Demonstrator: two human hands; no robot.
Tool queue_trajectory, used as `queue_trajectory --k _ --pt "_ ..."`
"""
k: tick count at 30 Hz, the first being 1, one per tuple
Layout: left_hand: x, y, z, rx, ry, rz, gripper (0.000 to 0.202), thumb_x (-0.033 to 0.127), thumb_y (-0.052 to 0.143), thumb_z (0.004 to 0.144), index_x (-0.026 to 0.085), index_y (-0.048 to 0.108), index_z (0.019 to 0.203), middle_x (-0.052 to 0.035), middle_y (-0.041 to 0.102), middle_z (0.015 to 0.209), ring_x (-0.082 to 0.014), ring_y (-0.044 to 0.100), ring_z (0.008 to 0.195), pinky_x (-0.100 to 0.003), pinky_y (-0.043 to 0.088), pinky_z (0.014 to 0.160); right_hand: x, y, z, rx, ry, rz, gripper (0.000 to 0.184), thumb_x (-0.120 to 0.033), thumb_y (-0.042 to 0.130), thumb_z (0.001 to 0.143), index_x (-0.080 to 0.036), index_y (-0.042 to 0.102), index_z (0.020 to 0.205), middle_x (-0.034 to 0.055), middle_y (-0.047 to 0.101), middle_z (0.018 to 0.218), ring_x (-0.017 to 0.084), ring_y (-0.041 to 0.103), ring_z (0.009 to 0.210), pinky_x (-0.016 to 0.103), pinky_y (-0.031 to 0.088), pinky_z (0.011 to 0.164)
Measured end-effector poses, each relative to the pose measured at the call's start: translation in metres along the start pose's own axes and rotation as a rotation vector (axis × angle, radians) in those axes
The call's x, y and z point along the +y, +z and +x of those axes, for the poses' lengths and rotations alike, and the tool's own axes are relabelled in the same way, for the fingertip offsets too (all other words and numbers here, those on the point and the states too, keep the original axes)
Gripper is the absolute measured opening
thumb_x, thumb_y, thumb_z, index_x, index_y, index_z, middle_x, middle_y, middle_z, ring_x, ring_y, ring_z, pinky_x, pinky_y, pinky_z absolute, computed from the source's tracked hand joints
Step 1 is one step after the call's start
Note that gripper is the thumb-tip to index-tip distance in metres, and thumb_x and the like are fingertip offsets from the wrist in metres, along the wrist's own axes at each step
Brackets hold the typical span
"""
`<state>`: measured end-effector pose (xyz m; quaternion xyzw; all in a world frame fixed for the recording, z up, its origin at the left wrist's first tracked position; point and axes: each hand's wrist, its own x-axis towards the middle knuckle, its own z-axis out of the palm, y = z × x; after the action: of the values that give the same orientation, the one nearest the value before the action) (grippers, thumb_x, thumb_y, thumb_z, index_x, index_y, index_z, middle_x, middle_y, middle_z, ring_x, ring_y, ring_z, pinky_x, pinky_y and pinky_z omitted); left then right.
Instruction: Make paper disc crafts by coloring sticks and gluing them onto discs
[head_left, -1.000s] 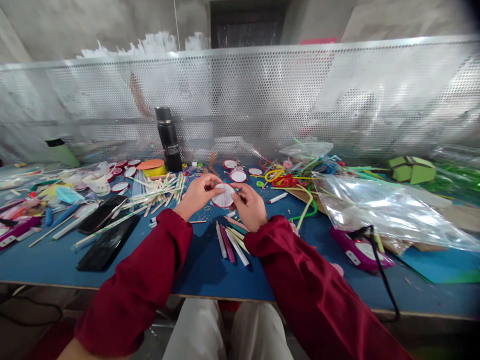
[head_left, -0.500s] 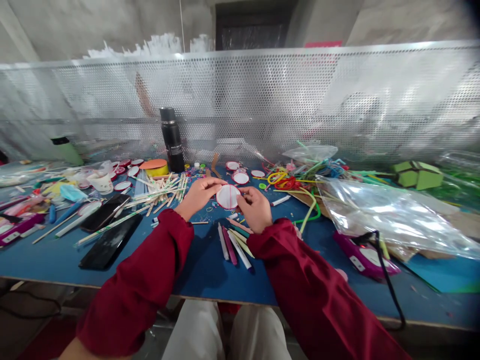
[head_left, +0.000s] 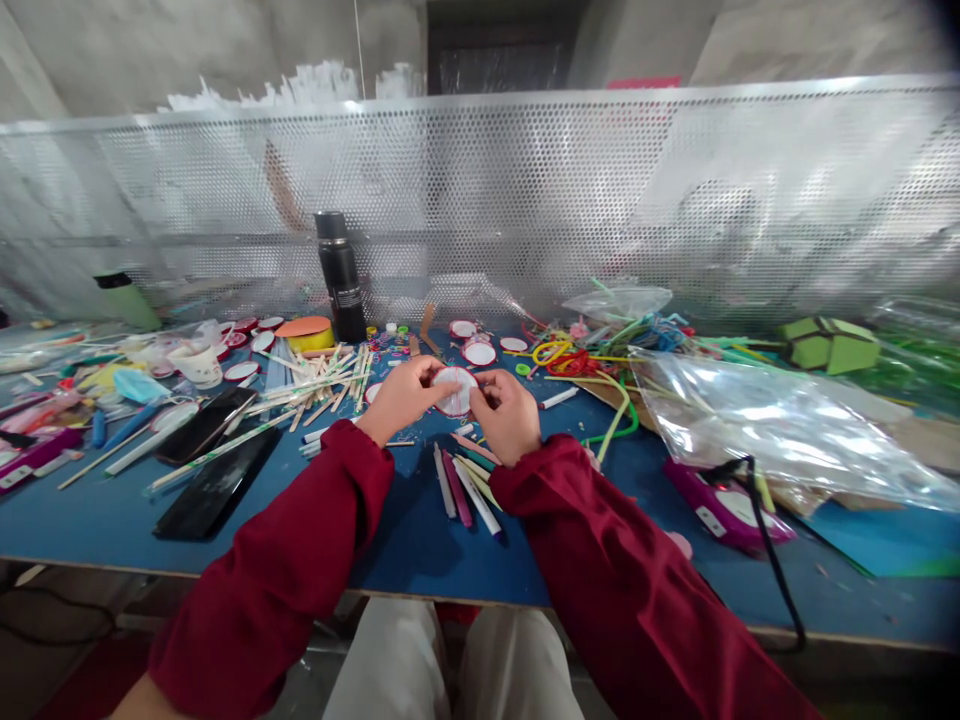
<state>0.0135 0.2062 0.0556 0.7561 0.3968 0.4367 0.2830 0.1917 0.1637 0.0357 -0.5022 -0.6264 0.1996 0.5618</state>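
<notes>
Between my hands, a little above the table, is a round white disc [head_left: 456, 400] with a red rim and faint lines across its face. My left hand [head_left: 409, 393] pinches its left edge, thumb lying over the front. On the opposite edge my right hand [head_left: 506, 410] grips it with thumb and curled fingers. Just below lie several marker pens [head_left: 465, 490], white and purple ones among them. Similar white discs [head_left: 478, 351] with red rims rest on the table beyond my hands.
Left of my hands are wooden sticks [head_left: 330, 375], a black phone [head_left: 217, 485] and a paper cup [head_left: 196, 364]. A black bottle [head_left: 341, 285] stands by the perforated metal screen [head_left: 495, 200]. To the right are coloured pipe cleaners [head_left: 577, 362], a clear plastic bag [head_left: 772, 430] and a purple device [head_left: 724, 510].
My left hand has shifted slightly right, its thumb now further across the disc. The disc appears a little more tilted. Another disc shows behind my left wrist.
</notes>
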Motion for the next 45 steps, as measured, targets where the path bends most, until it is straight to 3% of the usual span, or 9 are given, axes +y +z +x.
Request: queue_trajectory --k 4,7,13,18,25,30,35,39,45 --pt "0.000 -0.002 0.001 0.001 -0.005 -0.039 0.017 0.027 0.064 0.085 0.017 0.066 0.099 -0.0014 0.070 0.082 -0.0147 0.061 0.071 -0.027 0.045 0.066 0.002 0.000 0.002 0.004 0.013 0.033 0.019 -0.038 0.060 0.083 -0.022 0.063 0.095 -0.0007 0.069 0.064 0.019 0.066 0.053 0.030 0.051 0.057" --pt "0.001 -0.006 0.001 0.009 -0.030 -0.080 0.022 0.019 0.057 0.085 0.017 0.067 0.104 0.0006 0.067 0.075 -0.0136 0.059 0.065 -0.026 0.042 0.063 0.001 -0.001 0.003 0.019 0.035 0.061 0.020 -0.038 0.060 0.083 -0.023 0.063 0.095 -0.0010 0.069 0.065 0.019 0.066 0.053 0.030 0.052 0.056" --pt "0.002 -0.004 -0.001 0.021 0.001 -0.039 0.027 0.038 0.069 0.086 0.017 0.069 0.103 -0.0035 0.071 0.085 -0.0162 0.063 0.074 -0.027 0.046 0.066 0.000 0.000 0.001 -0.010 0.030 0.071 0.019 -0.038 0.060 0.083 -0.024 0.063 0.094 -0.0013 0.068 0.065 0.019 0.064 0.053 0.030 0.052 0.055" --pt "0.003 -0.006 0.001 0.045 0.000 -0.052 0.020 0.030 0.059 0.090 0.017 0.071 0.101 -0.0028 0.071 0.084 -0.0157 0.062 0.073 -0.028 0.048 0.069 0.004 0.001 0.001 -0.003 0.038 0.089 0.019 -0.038 0.060 0.083 -0.024 0.062 0.096 -0.0012 0.068 0.066 0.019 0.065 0.054 0.031 0.053 0.056" --pt "0.016 -0.014 0.002 0.042 0.027 -0.224 0.028 0.042 0.066 0.089 0.017 0.078 0.095 -0.0067 0.078 0.101 -0.0193 0.067 0.093 -0.032 0.051 0.087 0.000 0.000 0.003 -0.065 0.163 0.253 0.022 -0.041 0.058 0.080 -0.025 0.062 0.094 -0.0033 0.066 0.063 0.017 0.062 0.051 0.028 0.049 0.049" --pt "0.015 -0.015 0.001 0.009 -0.074 -0.305 0.038 0.051 0.075 0.081 0.017 0.080 0.096 -0.0076 0.078 0.099 -0.0202 0.067 0.091 -0.032 0.052 0.083 0.000 0.001 0.002 -0.064 0.140 0.219 0.021 -0.041 0.059 0.080 -0.026 0.064 0.094 -0.0028 0.067 0.066 0.017 0.061 0.053 0.029 0.051 0.051" --pt "0.000 -0.017 0.004 -0.006 -0.157 -0.380 0.043 0.054 0.084 0.071 0.016 0.081 0.093 -0.0064 0.078 0.090 -0.0162 0.064 0.076 -0.028 0.049 0.070 0.007 0.002 0.002 -0.083 0.062 0.158 0.023 -0.043 0.059 0.083 -0.025 0.067 0.096 -0.0004 0.070 0.075 0.018 0.063 0.062 0.030 0.056 0.058" --pt "-0.012 -0.018 0.005 -0.016 -0.194 -0.396 0.040 0.051 0.085 0.071 0.017 0.081 0.091 -0.0040 0.076 0.083 -0.0120 0.058 0.065 -0.025 0.044 0.061 0.007 0.003 0.000 -0.093 0.070 0.179 0.025 -0.044 0.060 0.083 -0.024 0.068 0.096 0.0002 0.070 0.076 0.017 0.061 0.062 0.029 0.055 0.056" --pt "-0.017 -0.016 0.005 -0.026 -0.197 -0.434 0.039 0.052 0.085 0.072 0.018 0.081 0.091 -0.0036 0.073 0.080 -0.0126 0.060 0.066 -0.025 0.047 0.062 0.000 0.005 -0.004 -0.090 0.137 0.252 0.025 -0.042 0.060 0.082 -0.024 0.069 0.095 -0.0019 0.067 0.074 0.015 0.057 0.059 0.026 0.055 0.051"
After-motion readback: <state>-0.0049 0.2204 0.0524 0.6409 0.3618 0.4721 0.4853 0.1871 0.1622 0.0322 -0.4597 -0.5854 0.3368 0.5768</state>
